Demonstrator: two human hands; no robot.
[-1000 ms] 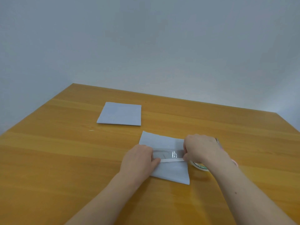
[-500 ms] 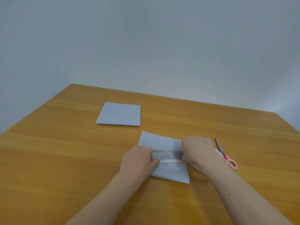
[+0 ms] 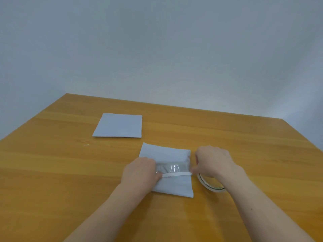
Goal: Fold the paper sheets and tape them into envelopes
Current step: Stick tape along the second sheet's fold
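Your folded paper sheet (image 3: 172,185) lies flat on the wooden table (image 3: 52,172), near the middle and close to you, with a strip of clear tape (image 3: 172,169) stretched across its seam from left to right. Half a second ago your right hand sat over the sheet's right edge; now it has drawn back just past that edge, so the tape spans the full width and the roll is uncovered again. That suggests the strip is long enough and ready to be cut or torn and pressed down.

Your left hand (image 3: 140,172) rests on the left end of the strip, fingers curled down onto tape and paper, pinning both. Your right hand (image 3: 212,162) pinches the tape at the sheet's right edge, holding it taut. The tape roll (image 3: 210,186) lies on the table just under your right wrist, partly hidden by it.

Farther off to the left, well apart, a second folded sheet (image 3: 118,125) lies flat. The scissors seen a moment ago are now hidden behind your right hand.
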